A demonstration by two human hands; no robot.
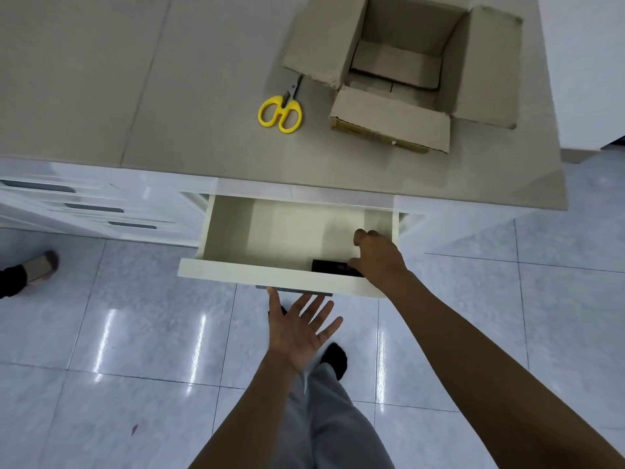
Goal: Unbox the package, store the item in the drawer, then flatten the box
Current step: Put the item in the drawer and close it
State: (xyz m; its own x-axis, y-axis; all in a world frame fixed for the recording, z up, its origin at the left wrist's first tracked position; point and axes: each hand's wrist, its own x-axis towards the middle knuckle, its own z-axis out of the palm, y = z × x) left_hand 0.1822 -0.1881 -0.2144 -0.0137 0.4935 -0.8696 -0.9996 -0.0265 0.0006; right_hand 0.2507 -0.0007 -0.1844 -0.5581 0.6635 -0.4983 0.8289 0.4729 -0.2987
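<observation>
Our right hand (378, 257) grips a black item (333, 267) in the drawer (270, 275); left hand (297, 330) splayed; box (402, 72) unmarked.

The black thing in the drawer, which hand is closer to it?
Right. The right hand touches the black item inside the drawer; the left hand is open below the drawer front.
</observation>
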